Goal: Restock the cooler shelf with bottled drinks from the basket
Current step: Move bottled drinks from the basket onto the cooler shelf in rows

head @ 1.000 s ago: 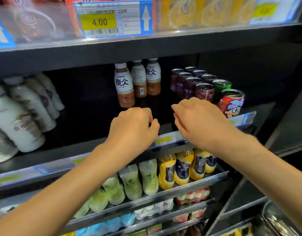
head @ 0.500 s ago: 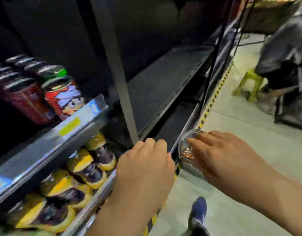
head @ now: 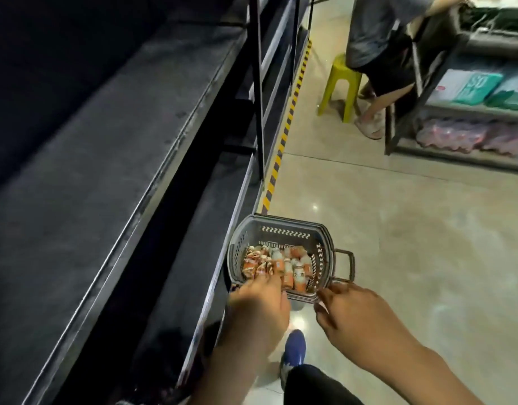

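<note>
Head view: one grey basket point(head: 284, 232) sits on the floor point(head: 412, 244) against the cooler point(head: 105, 171), holding orange-labelled bottles point(head: 281, 266) — too jumbled to count. One left hand point(head: 260, 305) reaches over its near rim onto them, grip hidden; one right hand point(head: 358, 320) hovers loose-fingered, holding nothing, beside the handle point(head: 352, 264). Further out — one blue shoe point(head: 294, 347), one green stool point(head: 341, 78).
</note>
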Demonstrator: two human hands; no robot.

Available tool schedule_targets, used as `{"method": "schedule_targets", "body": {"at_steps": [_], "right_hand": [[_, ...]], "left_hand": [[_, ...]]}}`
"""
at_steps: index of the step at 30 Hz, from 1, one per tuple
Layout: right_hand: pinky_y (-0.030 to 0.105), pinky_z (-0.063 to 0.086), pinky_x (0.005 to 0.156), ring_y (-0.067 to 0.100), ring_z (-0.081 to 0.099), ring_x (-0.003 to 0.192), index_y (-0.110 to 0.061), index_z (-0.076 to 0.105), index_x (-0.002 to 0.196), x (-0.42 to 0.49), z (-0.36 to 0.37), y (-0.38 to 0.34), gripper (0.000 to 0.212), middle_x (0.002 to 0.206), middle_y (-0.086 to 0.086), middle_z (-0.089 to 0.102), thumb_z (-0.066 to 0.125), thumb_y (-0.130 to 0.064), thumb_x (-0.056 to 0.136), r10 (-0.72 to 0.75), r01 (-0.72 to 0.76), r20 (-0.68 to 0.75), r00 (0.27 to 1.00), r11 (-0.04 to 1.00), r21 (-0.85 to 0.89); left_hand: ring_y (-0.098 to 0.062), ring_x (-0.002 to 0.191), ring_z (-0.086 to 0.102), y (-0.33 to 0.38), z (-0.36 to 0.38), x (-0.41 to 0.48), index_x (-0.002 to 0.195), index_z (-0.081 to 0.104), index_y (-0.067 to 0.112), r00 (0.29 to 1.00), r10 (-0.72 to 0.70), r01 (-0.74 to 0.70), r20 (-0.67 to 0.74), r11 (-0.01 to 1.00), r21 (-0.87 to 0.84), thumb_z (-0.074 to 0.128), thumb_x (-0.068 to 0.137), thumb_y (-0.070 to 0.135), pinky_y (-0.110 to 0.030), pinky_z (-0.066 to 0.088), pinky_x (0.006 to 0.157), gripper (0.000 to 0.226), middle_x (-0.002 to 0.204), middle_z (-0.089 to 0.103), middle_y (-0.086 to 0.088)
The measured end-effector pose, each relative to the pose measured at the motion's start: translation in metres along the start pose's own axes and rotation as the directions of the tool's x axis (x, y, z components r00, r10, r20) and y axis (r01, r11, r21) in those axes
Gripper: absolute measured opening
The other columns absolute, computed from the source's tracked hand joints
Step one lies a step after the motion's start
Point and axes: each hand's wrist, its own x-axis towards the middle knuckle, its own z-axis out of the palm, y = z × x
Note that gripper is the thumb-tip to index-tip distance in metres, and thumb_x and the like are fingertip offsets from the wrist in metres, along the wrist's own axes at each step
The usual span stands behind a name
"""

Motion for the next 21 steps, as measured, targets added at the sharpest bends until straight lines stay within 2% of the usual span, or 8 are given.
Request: {"method": "schedule_targets", "body": {"at_steps": [1, 3, 5, 8, 12, 15, 17, 21], "right_hand": [[0.034, 0.046, 0.092, 0.022, 0.056, 0.114, -0.024, 0.051, 0.129, 0.016, 0.005, 0.01, 0.039, 0.124, -0.001, 0.059, 0.033, -0.042, 0.1, 0.02, -0.021, 0.042, 0.999, 1.0, 0.023], [0.034, 0.047, 0.091, 0.023, 0.057, 0.113, -0.02, 0.046, 0.135, 0.051, 0.019, 0.028, 0.043, 0.125, 0.001, 0.06, 0.035, -0.042, 0.1, 0.076, -0.081, 0.096, 0.993, 0.995, 0.058], [0.036, 0.048, 0.091, 0.024, 0.058, 0.111, -0.019, 0.049, 0.133, 0.085, 0.035, 0.042, 0.041, 0.122, 0.002, 0.062, 0.038, -0.041, 0.1, 0.117, -0.132, 0.164, 0.979, 0.988, 0.083], [0.037, 0.05, 0.089, 0.026, 0.061, 0.107, -0.019, 0.058, 0.12, 0.137, 0.067, 0.063, 0.034, 0.117, 0.005, 0.065, 0.043, -0.04, 0.098, 0.168, -0.199, 0.235, 0.957, 0.973, 0.115], [0.037, 0.055, 0.084, 0.027, 0.065, 0.099, -0.022, 0.064, 0.11, 0.218, 0.13, 0.1, 0.027, 0.11, 0.006, 0.069, 0.047, -0.038, 0.096, 0.299, -0.374, 0.301, 0.906, 0.898, 0.234], [0.039, 0.053, 0.084, 0.031, 0.064, 0.102, -0.018, 0.063, 0.113, 0.28, 0.194, 0.125, 0.028, 0.113, 0.011, 0.068, 0.048, -0.034, 0.096, 0.38, -0.472, 0.325, 0.866, 0.837, 0.278], [0.038, 0.052, 0.085, 0.032, 0.062, 0.107, -0.016, 0.061, 0.117, 0.321, 0.248, 0.136, 0.032, 0.117, 0.011, 0.066, 0.046, -0.036, 0.098, 0.394, -0.479, 0.323, 0.86, 0.842, 0.247], [0.04, 0.048, 0.093, 0.03, 0.053, 0.117, -0.014, 0.053, 0.127, 0.396, 0.363, 0.143, 0.039, 0.126, 0.009, 0.058, 0.047, -0.04, 0.098, 0.359, -0.435, 0.354, 0.864, 0.885, 0.164]], "left_hand": [[-0.021, 0.074, 0.065, -0.002, 0.009, 0.019, 0.085, 0.061, 0.022, 0.999, -0.02, 0.02, 0.047, 1.0, -0.009, 0.054, 0.088, 0.028, -0.029, 0.037, 0.056, 0.01, 0.081, 0.064, 0.004], [-0.021, 0.093, 0.063, -0.009, 0.022, 0.053, 0.098, 0.058, 0.024, 0.981, -0.058, 0.059, 0.185, 0.998, 0.001, 0.045, 0.096, 0.032, -0.031, 0.039, 0.067, 0.016, 0.1, 0.064, 0.005], [-0.021, 0.101, 0.06, -0.023, 0.038, 0.087, 0.097, 0.054, 0.026, 0.968, -0.073, 0.07, 0.239, 0.997, 0.02, 0.041, 0.097, 0.035, -0.033, 0.04, 0.074, 0.016, 0.109, 0.063, 0.005], [-0.025, 0.1, 0.061, -0.053, 0.073, 0.141, 0.096, 0.055, 0.023, 0.946, -0.12, 0.101, 0.3, 0.992, 0.08, 0.042, 0.097, 0.037, -0.035, 0.045, 0.077, 0.019, 0.108, 0.064, 0.001], [-0.027, 0.099, 0.062, -0.095, 0.15, 0.217, 0.1, 0.058, 0.022, 0.905, -0.143, 0.097, 0.4, 0.986, 0.133, 0.042, 0.097, 0.036, -0.036, 0.05, 0.079, 0.021, 0.107, 0.065, -0.001], [-0.026, 0.101, 0.061, -0.118, 0.226, 0.264, 0.102, 0.059, 0.023, 0.844, -0.111, 0.051, 0.525, 0.99, 0.129, 0.042, 0.097, 0.035, -0.034, 0.042, 0.074, 0.021, 0.108, 0.065, -0.002], [-0.025, 0.099, 0.062, -0.132, 0.283, 0.294, 0.102, 0.059, 0.022, 0.829, -0.081, 0.028, 0.554, 0.994, 0.104, 0.042, 0.097, 0.033, -0.035, 0.043, 0.076, 0.021, 0.104, 0.065, -0.001], [-0.024, 0.098, 0.058, -0.173, 0.399, 0.349, 0.112, 0.056, 0.02, 0.73, -0.128, 0.122, 0.672, 0.991, 0.057, 0.046, 0.096, 0.032, -0.036, 0.046, 0.08, 0.022, 0.111, 0.061, -0.004]]}}
